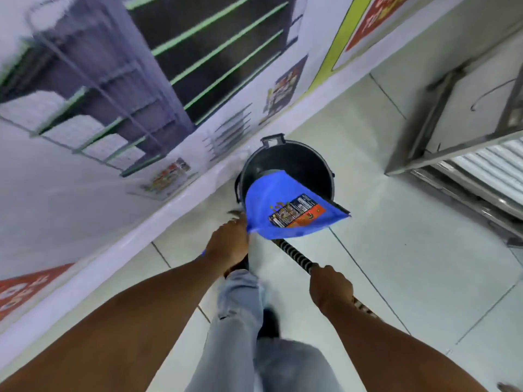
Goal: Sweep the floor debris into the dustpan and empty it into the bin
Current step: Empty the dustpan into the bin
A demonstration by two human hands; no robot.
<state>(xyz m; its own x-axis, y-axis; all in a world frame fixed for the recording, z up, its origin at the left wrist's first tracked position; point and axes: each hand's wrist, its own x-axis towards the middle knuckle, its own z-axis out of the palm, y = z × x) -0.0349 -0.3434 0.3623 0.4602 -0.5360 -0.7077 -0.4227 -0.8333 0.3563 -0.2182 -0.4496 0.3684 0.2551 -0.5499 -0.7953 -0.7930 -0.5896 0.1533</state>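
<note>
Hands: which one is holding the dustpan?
The left hand, gripping the blue dustpan at its near edge. The right hand grips the striped broom handle instead.

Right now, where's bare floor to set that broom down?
Open tile lies right of the bin, before the metal frame. It is crowded left: the bin sits against the wall, dustpan over its rim.

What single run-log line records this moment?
stage: emptying | left hand: holds blue dustpan over black bin | wrapper: on dustpan | right hand: grips striped broom handle
</note>
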